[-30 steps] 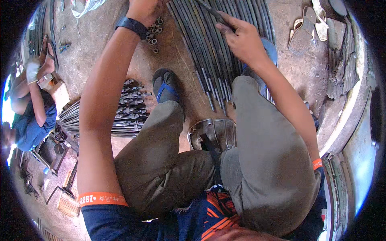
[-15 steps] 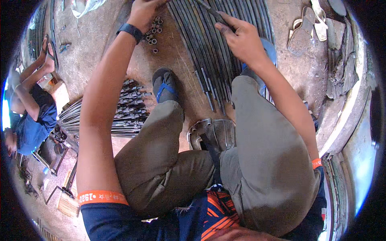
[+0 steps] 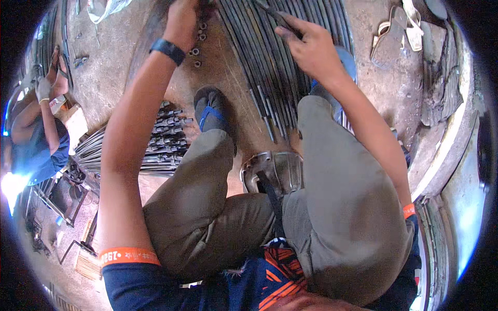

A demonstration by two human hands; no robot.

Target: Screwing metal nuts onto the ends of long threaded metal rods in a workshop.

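Observation:
My right hand (image 3: 313,49) is closed around a long, narrow dark tool (image 3: 274,13) with a thicker end in the grip. Its exact kind does not show, and its far end runs out at the top edge. Below it, a row of long dark metal rods (image 3: 259,62) lies on the floor. My left hand (image 3: 182,23), with a dark watch band at the wrist, is at the top edge beside several loose hex nuts (image 3: 195,52). Its fingers are partly cut off and dark, so what they hold, if anything, cannot be made out.
Several rods with fittings on their ends (image 3: 166,137) lie left of my sandalled foot (image 3: 211,109). A metal shell-like piece (image 3: 272,168) sits between my legs. Another person (image 3: 44,124) sits at the far left. Loose sandals (image 3: 391,36) lie at the upper right.
My left hand has shifted slightly down and toward the nuts, covering some of them. My right hand keeps its grip on the dark tool. The other person's arm has moved toward their feet.

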